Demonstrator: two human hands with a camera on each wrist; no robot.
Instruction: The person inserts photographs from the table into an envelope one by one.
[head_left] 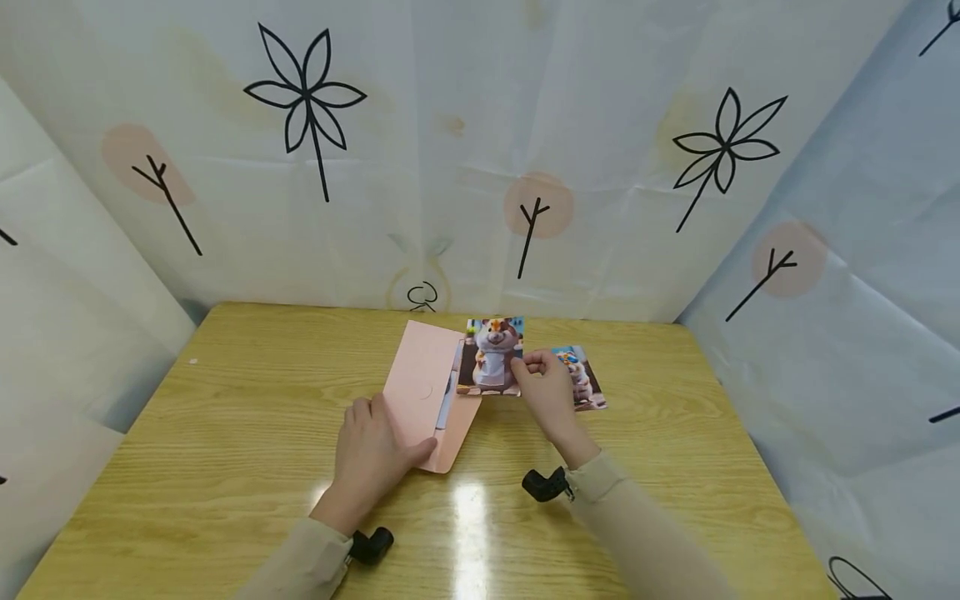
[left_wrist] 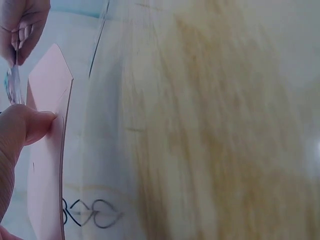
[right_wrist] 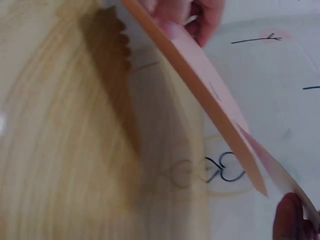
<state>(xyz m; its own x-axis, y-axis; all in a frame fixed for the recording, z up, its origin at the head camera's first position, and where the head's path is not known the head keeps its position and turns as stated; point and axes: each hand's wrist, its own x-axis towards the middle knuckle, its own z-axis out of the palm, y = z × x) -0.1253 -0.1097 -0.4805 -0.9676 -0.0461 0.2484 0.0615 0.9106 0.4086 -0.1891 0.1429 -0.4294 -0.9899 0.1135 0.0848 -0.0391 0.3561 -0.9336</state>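
My left hand [head_left: 372, 446] grips a pink paper envelope [head_left: 420, 375] by its lower part, thumb [left_wrist: 37, 125] pressed on its face. The envelope is tilted above the table, its flap side facing right, and a strip of a pale bluish card [head_left: 447, 400] shows inside the opening. My right hand [head_left: 547, 392] pinches a picture card [head_left: 491, 358] of a hamster in a white apron by its right edge. That card overlaps the envelope's opening in the head view. Beyond the right hand lies a second hamster card [head_left: 588, 387], partly hidden by the fingers.
The wood-grain table [head_left: 247, 425] reaches back to a white patterned cloth [head_left: 450, 167], which also hangs at both sides. A black wrist camera [head_left: 545, 485] sits at the right cuff and another wrist camera [head_left: 372, 546] at the left cuff.
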